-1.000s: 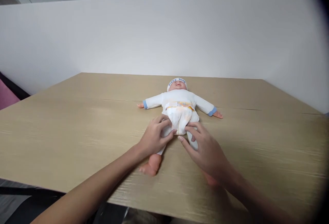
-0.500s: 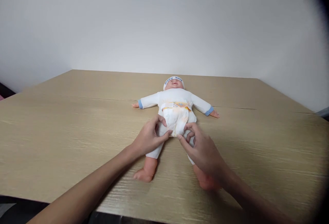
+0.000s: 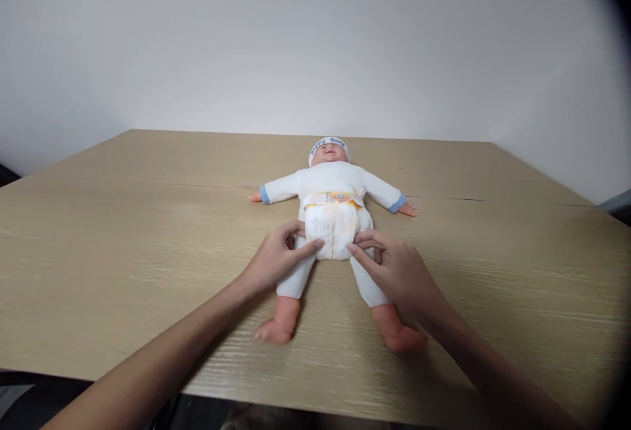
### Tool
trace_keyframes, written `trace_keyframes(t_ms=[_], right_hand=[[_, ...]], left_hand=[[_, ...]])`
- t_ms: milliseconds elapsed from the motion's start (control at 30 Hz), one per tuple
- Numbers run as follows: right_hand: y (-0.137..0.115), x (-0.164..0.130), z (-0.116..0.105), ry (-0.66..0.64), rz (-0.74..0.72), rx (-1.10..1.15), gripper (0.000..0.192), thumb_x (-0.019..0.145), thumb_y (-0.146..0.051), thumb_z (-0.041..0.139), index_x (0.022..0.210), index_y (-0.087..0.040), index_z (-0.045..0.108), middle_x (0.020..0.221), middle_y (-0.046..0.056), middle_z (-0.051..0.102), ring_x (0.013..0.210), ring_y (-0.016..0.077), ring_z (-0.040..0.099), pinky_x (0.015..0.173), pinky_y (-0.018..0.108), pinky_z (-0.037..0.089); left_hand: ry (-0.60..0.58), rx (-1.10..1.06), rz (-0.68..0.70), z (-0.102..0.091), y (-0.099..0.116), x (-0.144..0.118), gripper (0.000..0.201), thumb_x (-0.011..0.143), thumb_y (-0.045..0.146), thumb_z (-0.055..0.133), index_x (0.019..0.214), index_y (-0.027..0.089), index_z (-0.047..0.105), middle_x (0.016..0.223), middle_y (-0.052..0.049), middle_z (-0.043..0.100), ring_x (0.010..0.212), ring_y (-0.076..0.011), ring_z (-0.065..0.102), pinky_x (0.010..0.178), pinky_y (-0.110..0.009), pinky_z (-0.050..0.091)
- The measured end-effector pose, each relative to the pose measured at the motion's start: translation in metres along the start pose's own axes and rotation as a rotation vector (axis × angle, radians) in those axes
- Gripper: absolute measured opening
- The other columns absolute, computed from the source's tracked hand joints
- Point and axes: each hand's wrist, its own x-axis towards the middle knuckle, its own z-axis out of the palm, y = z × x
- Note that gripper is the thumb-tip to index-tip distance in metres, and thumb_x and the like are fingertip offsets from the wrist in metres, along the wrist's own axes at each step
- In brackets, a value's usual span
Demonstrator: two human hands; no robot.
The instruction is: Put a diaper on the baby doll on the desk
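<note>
A baby doll (image 3: 331, 180) in a white suit with blue cuffs and a white lettered headband lies on its back, arms and legs spread, feet toward me. Round its hips is a white diaper (image 3: 331, 227) with an orange printed band at the waist. My left hand (image 3: 282, 252) pinches the diaper's edge at the leg opening on the left, thumb on the front. On the other side, my right hand (image 3: 389, 262) pinches the opposite leg edge between thumb and fingers. Part of each upper leg is hidden behind my hands.
The doll rests on a wide light wood table (image 3: 148, 239) with a thin seam running across it. A pale wall or panel (image 3: 305, 48) stands behind the far edge. Dark shapes show below the near edge.
My hands have moved slightly apart along the diaper's leg edges, and its front looks flatter and wider. The camera view has tilted down a little.
</note>
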Motion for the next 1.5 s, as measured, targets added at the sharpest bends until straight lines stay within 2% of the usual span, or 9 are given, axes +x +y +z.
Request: trace_keyframes(t_ms=[133,333,600,867,1033,1167,1300,1400,1500], right_hand=[[0.003,0.001,0.011,0.026,-0.068,0.025,0.029,0.097,-0.052,0.068,0.095,-0.026,0.081,0.099,0.005,0.081,0.097,0.029,0.069,0.087,0.04,0.046],[0.016,0.002,0.021,0.081,0.072,0.199,0.043,0.093,-0.064,0.073,0.098,-0.022,0.08,0.086,0.004,0.069,0.078,0.0226,0.057,0.069,0.035,0.04],[0.015,-0.003,0.02,0.05,0.116,0.273,0.046,0.094,-0.068,0.075,0.105,-0.023,0.077,0.075,-0.003,0.051,0.067,0.016,0.042,0.059,0.029,0.033],[0.01,0.002,0.019,0.111,0.07,0.25,0.048,0.091,-0.066,0.076,0.104,-0.02,0.083,0.071,-0.002,0.057,0.064,0.0151,0.04,0.06,0.03,0.033],[0.003,0.003,0.011,0.193,0.024,0.098,0.045,0.09,-0.065,0.078,0.095,-0.021,0.086,0.074,0.002,0.072,0.062,0.0179,0.051,0.064,0.033,0.037],[-0.002,-0.004,0.003,0.221,-0.053,-0.029,0.033,0.095,-0.056,0.077,0.097,-0.024,0.087,0.09,0.005,0.083,0.069,0.0225,0.062,0.071,0.035,0.043],[0.011,-0.009,-0.012,0.254,-0.136,-0.116,0.03,0.1,-0.053,0.072,0.099,-0.027,0.085,0.094,0.004,0.084,0.073,0.0244,0.065,0.077,0.037,0.047],[0.035,0.012,-0.028,0.348,-0.187,-0.231,0.034,0.103,-0.054,0.066,0.106,-0.023,0.081,0.1,0.008,0.082,0.086,0.0281,0.069,0.086,0.04,0.05],[0.054,0.058,-0.033,0.336,-0.218,-0.459,0.05,0.099,-0.047,0.067,0.137,-0.014,0.07,0.137,0.02,0.073,0.124,0.0387,0.064,0.109,0.048,0.046]], left_hand=[[-0.135,-0.172,-0.047,-0.004,0.004,0.002,0.041,0.099,0.056,0.076,0.123,0.023,0.08,0.122,-0.009,0.081,0.113,-0.0294,0.071,0.099,-0.043,0.055],[-0.241,-0.467,-0.213,-0.02,0.008,0.004,0.043,0.095,0.054,0.082,0.125,0.023,0.08,0.134,-0.012,0.079,0.128,-0.0335,0.069,0.112,-0.047,0.055],[-0.218,-0.528,-0.142,-0.015,-0.007,0.012,0.038,0.097,0.051,0.082,0.113,0.019,0.073,0.113,-0.01,0.078,0.102,-0.0234,0.07,0.09,-0.035,0.053],[-0.194,-0.533,-0.129,-0.016,-0.012,0.018,0.043,0.091,0.055,0.088,0.105,0.017,0.071,0.099,-0.004,0.071,0.09,-0.0172,0.063,0.083,-0.03,0.049],[-0.172,-0.516,-0.078,-0.014,-0.012,0.019,0.043,0.09,0.055,0.088,0.098,0.018,0.069,0.086,0.0,0.067,0.079,-0.0138,0.058,0.074,-0.027,0.045],[-0.192,-0.397,-0.037,-0.026,-0.003,0.01,0.041,0.096,0.056,0.081,0.114,0.019,0.075,0.109,-0.006,0.079,0.097,-0.0191,0.069,0.089,-0.032,0.052],[-0.177,-0.073,0.05,-0.059,0.008,0.002,0.043,0.107,0.06,0.064,0.119,0.022,0.081,0.133,-0.01,0.08,0.126,-0.0272,0.069,0.114,-0.041,0.048],[0.026,0.238,0.135,-0.079,0.002,0.013,0.043,0.107,0.058,0.061,0.121,0.022,0.079,0.132,-0.01,0.079,0.123,-0.0289,0.068,0.112,-0.043,0.048],[0.201,0.624,0.215,-0.076,-0.009,0.046,0.052,0.1,0.048,0.071,0.142,0.018,0.066,0.146,-0.015,0.07,0.133,-0.0356,0.059,0.117,-0.05,0.043]])
